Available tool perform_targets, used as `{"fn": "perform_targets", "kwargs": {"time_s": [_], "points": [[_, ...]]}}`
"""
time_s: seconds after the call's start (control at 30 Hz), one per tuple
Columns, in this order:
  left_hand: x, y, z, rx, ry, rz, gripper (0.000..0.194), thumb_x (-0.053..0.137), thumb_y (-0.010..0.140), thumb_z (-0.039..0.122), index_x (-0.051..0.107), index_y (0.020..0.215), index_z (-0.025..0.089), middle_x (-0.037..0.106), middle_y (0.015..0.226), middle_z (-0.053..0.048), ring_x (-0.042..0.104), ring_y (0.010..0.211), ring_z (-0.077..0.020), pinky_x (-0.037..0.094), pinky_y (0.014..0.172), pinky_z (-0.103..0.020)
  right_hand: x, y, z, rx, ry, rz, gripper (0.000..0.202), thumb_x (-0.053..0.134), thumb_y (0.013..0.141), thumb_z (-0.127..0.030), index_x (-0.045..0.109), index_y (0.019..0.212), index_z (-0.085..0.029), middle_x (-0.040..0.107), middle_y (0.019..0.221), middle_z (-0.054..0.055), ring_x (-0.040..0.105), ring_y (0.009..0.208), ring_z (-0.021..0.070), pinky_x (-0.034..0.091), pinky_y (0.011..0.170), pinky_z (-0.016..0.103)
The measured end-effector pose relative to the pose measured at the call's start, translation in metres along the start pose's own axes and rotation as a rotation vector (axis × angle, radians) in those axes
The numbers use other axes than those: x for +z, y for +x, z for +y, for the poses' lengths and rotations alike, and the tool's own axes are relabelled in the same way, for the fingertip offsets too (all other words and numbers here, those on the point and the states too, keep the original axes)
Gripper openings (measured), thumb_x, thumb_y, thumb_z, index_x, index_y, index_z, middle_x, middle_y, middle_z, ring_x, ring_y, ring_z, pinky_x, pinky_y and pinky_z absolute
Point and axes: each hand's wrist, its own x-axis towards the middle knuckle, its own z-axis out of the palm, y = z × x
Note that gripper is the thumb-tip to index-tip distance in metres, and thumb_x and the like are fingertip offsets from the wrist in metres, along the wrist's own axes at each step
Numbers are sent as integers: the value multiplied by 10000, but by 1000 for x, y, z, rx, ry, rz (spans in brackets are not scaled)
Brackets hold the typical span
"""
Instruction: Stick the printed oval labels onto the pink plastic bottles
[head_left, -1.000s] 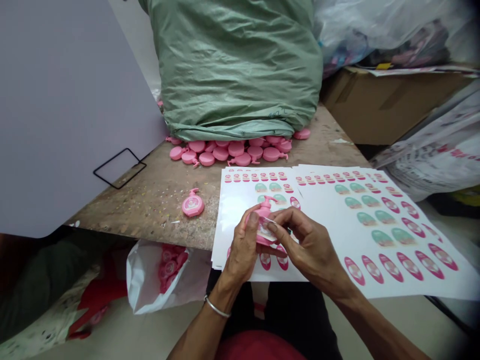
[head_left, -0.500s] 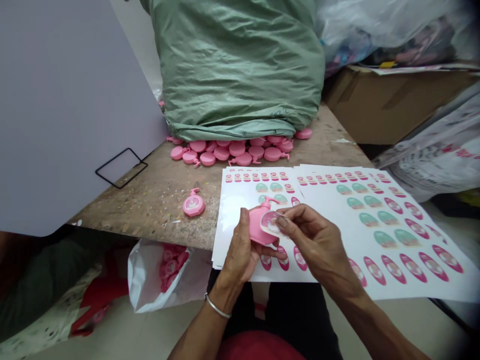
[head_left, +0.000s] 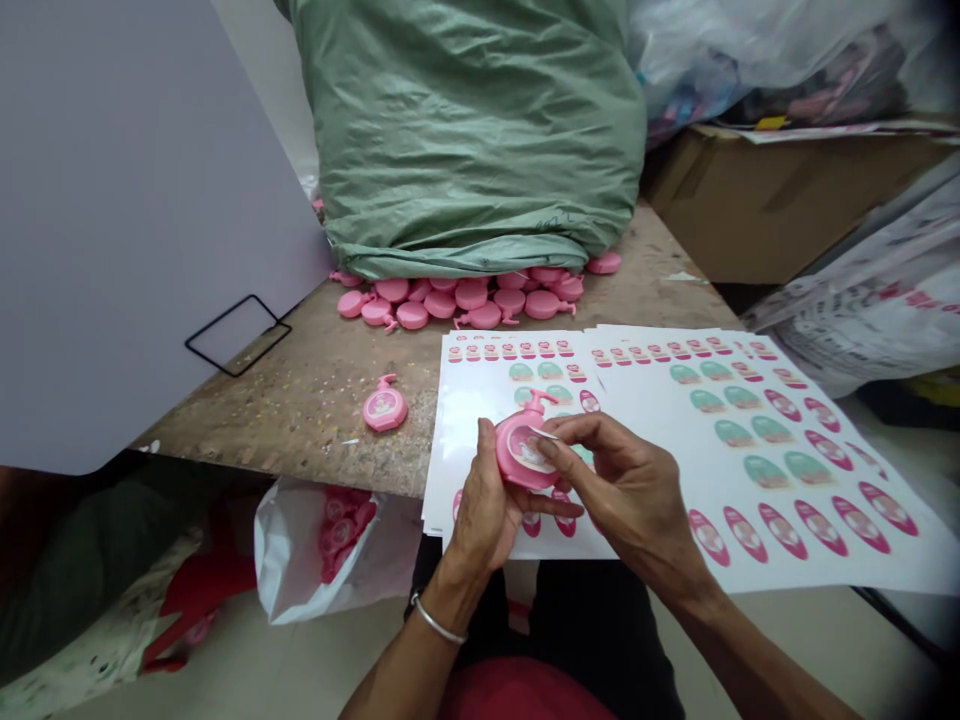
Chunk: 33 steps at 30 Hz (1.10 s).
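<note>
My left hand [head_left: 486,500] grips a pink toy pump bottle [head_left: 517,478] from its left side, the spout pointing up and to the right. A round pink picture sticker [head_left: 525,447] lies over the bottle's face, its upper right edge lifted. That edge is pinched between thumb and fingers of my right hand [head_left: 626,485]. Beneath both hands are printed sticker sheets [head_left: 645,520] with ovals, green domes and small pink labels. Another pink pump bottle [head_left: 385,408], with a round sticker on its face, lies on the wooden table [head_left: 300,400] to the left.
Several plain pink bottles [head_left: 412,315] are heaped below a big green sack [head_left: 480,140]. A white bag [head_left: 289,570] with pink pieces hangs at the table's front edge. To the left stands a grey panel [head_left: 135,220] with a black wire frame [head_left: 238,335]; a cardboard box [head_left: 780,220] is at right.
The sticker has come down flatter onto the bottle's face and sits more centred there. My right hand still pinches its edge. The view has shifted slightly.
</note>
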Motion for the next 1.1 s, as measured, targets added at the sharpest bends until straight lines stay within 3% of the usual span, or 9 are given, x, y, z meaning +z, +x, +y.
{"fn": "perform_targets", "kwargs": {"time_s": [0.4,0.83,1.1], "points": [[3,-2,0,-14,-5,42,616,351,907,596,623,1193,123,713,958,-129,685,834,-209,580,588,-260,-1,-1,1,-122,-98,10,92,690,778,-176,607,747,-200,641,748,-16,601,743,125,477,688,242],[5,-1,-3,-24,-13,85,662,436,838,657,657,1083,83,709,811,-123,685,758,-213,564,577,-272,3,-4,0,-95,-101,90,124,696,759,-185,578,720,-194,614,704,-12,590,709,135,478,657,263],[9,-1,-8,27,-44,180,628,468,831,644,665,1077,101,710,793,-99,686,748,-198,542,602,-255,11,-4,-3,-34,-88,133,115,687,764,-236,586,727,-195,633,724,15,607,724,158,505,654,286]]}}
